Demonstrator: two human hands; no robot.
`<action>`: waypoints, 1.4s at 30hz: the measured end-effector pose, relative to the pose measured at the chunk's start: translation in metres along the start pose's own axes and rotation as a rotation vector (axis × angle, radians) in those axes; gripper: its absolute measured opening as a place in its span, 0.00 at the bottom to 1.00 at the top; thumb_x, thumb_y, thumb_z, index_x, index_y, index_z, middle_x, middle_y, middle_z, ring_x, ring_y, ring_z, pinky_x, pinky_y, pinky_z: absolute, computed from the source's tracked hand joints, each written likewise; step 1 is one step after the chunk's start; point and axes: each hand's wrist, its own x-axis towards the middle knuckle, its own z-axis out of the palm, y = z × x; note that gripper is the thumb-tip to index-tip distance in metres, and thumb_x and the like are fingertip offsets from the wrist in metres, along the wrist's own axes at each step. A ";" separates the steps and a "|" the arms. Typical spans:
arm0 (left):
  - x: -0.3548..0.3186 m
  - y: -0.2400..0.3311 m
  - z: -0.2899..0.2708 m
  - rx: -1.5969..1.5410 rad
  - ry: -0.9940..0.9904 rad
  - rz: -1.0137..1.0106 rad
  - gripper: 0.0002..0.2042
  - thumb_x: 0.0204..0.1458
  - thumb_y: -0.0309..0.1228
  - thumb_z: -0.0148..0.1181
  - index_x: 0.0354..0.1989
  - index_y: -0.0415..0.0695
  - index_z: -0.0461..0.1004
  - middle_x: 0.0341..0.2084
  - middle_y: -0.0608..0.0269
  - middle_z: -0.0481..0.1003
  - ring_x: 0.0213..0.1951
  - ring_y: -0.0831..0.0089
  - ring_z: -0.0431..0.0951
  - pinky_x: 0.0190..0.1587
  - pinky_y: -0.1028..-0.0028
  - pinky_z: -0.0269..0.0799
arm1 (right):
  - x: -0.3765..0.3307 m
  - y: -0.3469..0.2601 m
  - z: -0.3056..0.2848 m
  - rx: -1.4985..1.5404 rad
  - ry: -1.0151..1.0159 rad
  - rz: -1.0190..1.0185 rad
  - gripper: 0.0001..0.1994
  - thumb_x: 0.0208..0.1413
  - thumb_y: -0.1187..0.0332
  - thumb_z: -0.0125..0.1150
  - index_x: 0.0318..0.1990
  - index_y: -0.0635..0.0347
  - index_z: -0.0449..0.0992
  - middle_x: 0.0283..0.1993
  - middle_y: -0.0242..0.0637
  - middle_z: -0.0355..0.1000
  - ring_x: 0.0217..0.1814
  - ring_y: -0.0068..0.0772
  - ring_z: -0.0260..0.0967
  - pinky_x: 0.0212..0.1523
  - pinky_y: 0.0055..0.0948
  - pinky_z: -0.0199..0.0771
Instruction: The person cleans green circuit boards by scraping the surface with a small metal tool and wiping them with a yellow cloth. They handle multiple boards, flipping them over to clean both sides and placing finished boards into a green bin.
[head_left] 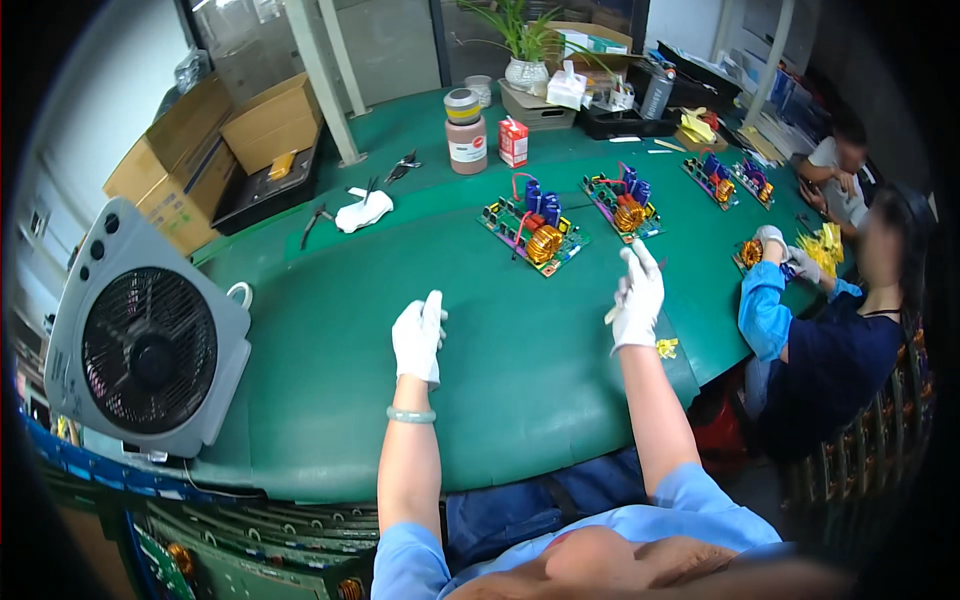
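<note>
My left hand (418, 337), in a white glove and with a pale bangle on its wrist, hovers over the green table mat (330, 400). Its fingers are loosely stretched out and I see nothing in them. My right hand (638, 300), gloved too, is closed around a thin tool; a pale end shows at the palm and a dark tip beyond the fingers, its kind unclear. Just past that hand lies a circuit board (625, 205) with blue capacitors and a copper coil. A similar circuit board (538, 228) sits to its left, apart from both hands.
A box fan (150, 330) stands at left. Pliers (316, 226), a white cloth (364, 210), a capped jar (467, 145) and a red-white carton (513, 143) lie farther back. More boards (710, 180) are at right, where a gloved co-worker (820, 330) handles one. Yellow scraps (666, 348) lie near my right wrist.
</note>
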 end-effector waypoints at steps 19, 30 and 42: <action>0.017 -0.010 0.003 -0.098 0.035 -0.018 0.16 0.62 0.43 0.59 0.35 0.39 0.77 0.23 0.66 0.74 0.24 0.81 0.71 0.27 0.81 0.65 | 0.015 0.035 0.057 -0.788 -0.901 0.334 0.31 0.56 0.75 0.53 0.70 0.47 0.63 0.37 0.31 0.73 0.19 0.17 0.64 0.17 0.16 0.63; 0.026 -0.003 0.028 0.456 0.064 0.684 0.21 0.53 0.32 0.66 0.55 0.44 0.75 0.47 0.53 0.77 0.45 0.62 0.77 0.49 0.68 0.73 | 0.045 0.089 0.025 -0.625 -0.648 -0.331 0.19 0.61 0.77 0.54 0.60 0.61 0.72 0.51 0.37 0.77 0.29 0.11 0.67 0.26 0.12 0.64; 0.033 0.016 0.044 0.636 0.014 0.490 0.20 0.45 0.40 0.71 0.44 0.44 0.74 0.39 0.54 0.77 0.41 0.55 0.79 0.45 0.66 0.75 | 0.049 0.064 0.021 -0.578 -0.558 -0.276 0.20 0.58 0.81 0.56 0.58 0.58 0.75 0.48 0.28 0.78 0.26 0.08 0.56 0.27 0.13 0.59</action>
